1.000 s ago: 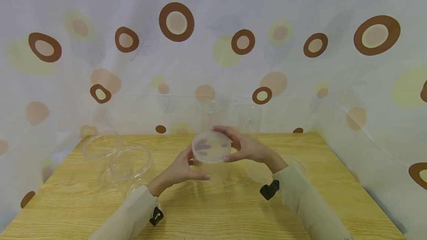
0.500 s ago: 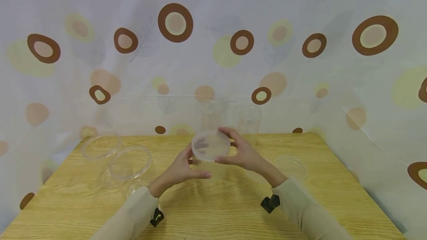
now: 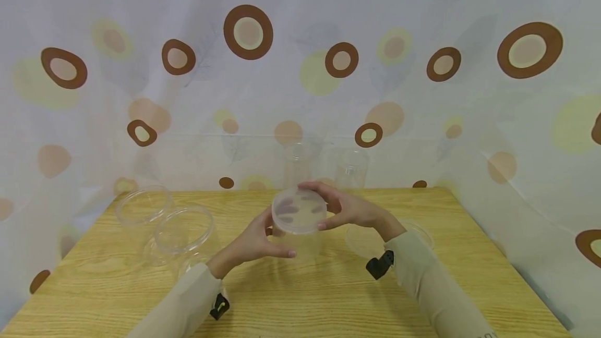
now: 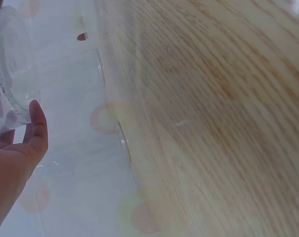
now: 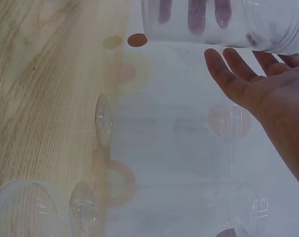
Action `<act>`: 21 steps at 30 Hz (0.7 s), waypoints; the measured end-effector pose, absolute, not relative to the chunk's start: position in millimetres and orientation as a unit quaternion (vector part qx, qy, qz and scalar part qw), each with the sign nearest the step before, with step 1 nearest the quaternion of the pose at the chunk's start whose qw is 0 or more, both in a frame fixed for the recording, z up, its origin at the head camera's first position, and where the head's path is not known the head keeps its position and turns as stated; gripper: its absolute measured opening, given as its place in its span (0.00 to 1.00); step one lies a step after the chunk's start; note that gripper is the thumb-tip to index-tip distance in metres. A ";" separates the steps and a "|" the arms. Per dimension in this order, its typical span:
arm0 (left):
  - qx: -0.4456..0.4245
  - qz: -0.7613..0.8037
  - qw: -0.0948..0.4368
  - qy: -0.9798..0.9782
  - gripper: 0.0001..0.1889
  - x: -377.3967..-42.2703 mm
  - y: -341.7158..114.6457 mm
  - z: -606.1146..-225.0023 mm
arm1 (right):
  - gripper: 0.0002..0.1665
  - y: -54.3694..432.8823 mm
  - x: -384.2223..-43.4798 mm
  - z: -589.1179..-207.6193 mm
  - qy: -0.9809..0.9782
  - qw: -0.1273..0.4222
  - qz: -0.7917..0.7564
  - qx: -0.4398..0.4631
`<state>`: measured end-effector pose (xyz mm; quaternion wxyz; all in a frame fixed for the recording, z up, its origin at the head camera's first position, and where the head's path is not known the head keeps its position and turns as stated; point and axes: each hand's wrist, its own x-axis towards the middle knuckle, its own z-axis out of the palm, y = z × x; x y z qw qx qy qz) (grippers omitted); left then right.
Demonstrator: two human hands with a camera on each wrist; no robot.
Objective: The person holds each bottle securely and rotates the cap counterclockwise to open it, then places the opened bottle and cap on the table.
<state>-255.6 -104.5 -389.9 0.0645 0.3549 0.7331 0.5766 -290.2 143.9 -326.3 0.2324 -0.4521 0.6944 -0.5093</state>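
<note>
A clear plastic jar with a frosted round lid is held up over the table's middle, tilted slightly toward me. My left hand grips the jar's side, its thumb along the near wall and the fingers behind. At the lid's right, my right hand curves round the edge, thumb in front and fingertips at the far rim. In the left wrist view, fingers wrap the jar's lower end. The right wrist view shows the left fingers through the jar's wall and my right fingertips at the lid end.
Two open clear jars stand at the left, the nearer one's rim in front of the farther one's rim. Two tall clear jars stand at the back. Clear lids lie on the table at right, partly behind my right forearm.
My right hand has swung round the lid's edge toward me and then back to nearly its earlier grip. The left hand keeps its hold; the jar has sunk slightly.
</note>
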 end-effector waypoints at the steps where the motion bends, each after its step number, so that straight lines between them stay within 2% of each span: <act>1: 0.353 0.579 0.064 0.732 0.50 -255.8 -104.3 -390.0 | 0.49 143.9 -289.6 -326.2 0.695 0.228 -0.510 -0.452; 4: 0.348 0.584 0.060 0.731 0.51 -256.5 -104.0 -390.2 | 0.51 143.1 -285.7 -326.5 0.703 0.197 -0.520 -0.444; 11: 0.335 0.584 0.048 0.737 0.52 -255.8 -103.5 -390.0 | 0.51 137.3 -269.7 -331.0 0.765 0.084 -0.504 -0.391; 17: 0.340 0.584 0.052 0.736 0.51 -243.5 -101.9 -373.7 | 0.51 132.3 -264.1 -340.0 0.786 0.065 -0.489 -0.373; 21: 0.341 0.587 0.057 0.732 0.51 -249.5 -102.9 -382.5 | 0.48 133.0 -266.3 -339.8 0.778 0.081 -0.496 -0.377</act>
